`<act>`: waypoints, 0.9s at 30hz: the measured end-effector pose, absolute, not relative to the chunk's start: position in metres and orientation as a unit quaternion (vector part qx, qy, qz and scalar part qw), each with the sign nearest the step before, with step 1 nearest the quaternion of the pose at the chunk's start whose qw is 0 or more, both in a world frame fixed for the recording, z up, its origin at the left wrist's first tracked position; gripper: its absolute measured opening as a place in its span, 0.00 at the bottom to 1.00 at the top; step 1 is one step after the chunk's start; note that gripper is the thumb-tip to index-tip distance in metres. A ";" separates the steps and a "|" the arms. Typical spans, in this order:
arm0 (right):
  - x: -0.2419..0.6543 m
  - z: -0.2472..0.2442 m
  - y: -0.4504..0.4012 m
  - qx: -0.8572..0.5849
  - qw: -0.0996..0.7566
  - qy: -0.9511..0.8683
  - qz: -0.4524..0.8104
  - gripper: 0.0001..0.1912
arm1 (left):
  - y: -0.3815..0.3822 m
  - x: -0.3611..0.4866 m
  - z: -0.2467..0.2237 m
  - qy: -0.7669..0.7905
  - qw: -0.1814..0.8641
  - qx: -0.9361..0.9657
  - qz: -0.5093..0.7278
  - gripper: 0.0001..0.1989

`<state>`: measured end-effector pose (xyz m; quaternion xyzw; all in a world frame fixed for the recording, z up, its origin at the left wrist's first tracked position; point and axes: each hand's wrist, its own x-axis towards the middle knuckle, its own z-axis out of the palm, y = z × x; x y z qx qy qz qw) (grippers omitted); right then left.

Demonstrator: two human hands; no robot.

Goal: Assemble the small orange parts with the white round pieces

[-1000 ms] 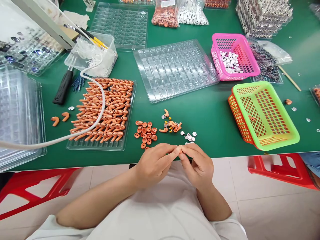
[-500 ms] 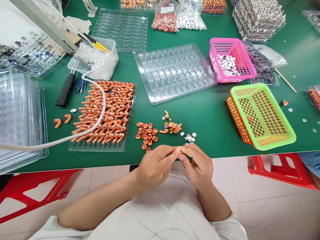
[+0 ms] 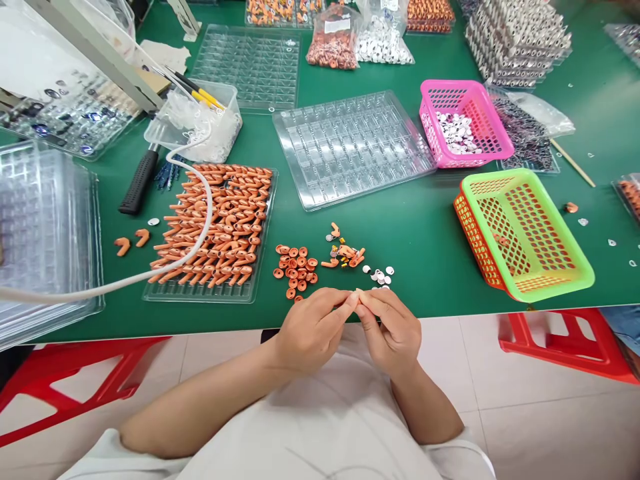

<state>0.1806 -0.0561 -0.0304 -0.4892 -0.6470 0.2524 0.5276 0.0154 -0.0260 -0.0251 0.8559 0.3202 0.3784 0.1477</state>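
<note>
My left hand (image 3: 314, 330) and my right hand (image 3: 393, 330) meet at the table's front edge, fingertips pinched together. Between them is a small orange earbud part (image 3: 359, 303), mostly hidden by the fingers. Just beyond the left hand lie several orange round earbud caps (image 3: 296, 267). Orange earbud shells with small yellow-and-black pieces (image 3: 346, 253) form a loose cluster ahead of the fingertips. Several white discs (image 3: 383, 275) lie close to the right fingers. To the left, a clear tray (image 3: 240, 293) carries rows of orange stemmed earbud shells (image 3: 220, 227), with a white cable (image 3: 206, 233) across it.
An empty-celled clear tray (image 3: 350, 147) lies at mid-table. On the right stand a pink basket (image 3: 500, 143) with white discs and a green basket (image 3: 575, 273) nested in an orange one. A black-handled tool (image 3: 139, 183) and stacked trays (image 3: 50, 227) are at left.
Both hands keep their pinch on the small orange part, with only slight finger movement. The whole view has shifted slightly; the table items look unmoved.
</note>
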 end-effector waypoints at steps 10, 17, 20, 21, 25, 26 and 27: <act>0.191 -0.029 -0.054 -0.465 0.528 -0.659 0.266 0.23 | -0.021 0.017 -0.004 0.364 0.351 0.783 0.363 0.16; 0.203 -0.025 -0.043 -0.394 0.520 -0.722 0.230 0.27 | 0.002 0.013 0.012 0.452 0.712 0.488 0.224 0.13; 0.206 -0.020 -0.036 -0.348 0.514 -0.754 0.216 0.28 | 0.013 0.011 0.006 0.384 0.840 0.357 0.138 0.15; 0.206 -0.019 -0.035 -0.336 0.509 -0.762 0.216 0.28 | 0.016 0.010 0.004 0.363 0.867 0.321 0.119 0.16; 0.209 -0.018 -0.030 -0.300 0.486 -0.785 0.242 0.28 | 0.021 0.008 -0.004 0.321 0.912 0.242 0.084 0.16; 0.209 -0.018 -0.029 -0.295 0.480 -0.787 0.250 0.28 | 0.021 0.008 -0.005 0.320 0.914 0.235 0.084 0.15; 0.210 -0.018 -0.029 -0.293 0.475 -0.789 0.258 0.29 | 0.022 0.008 -0.006 0.321 0.915 0.230 0.084 0.15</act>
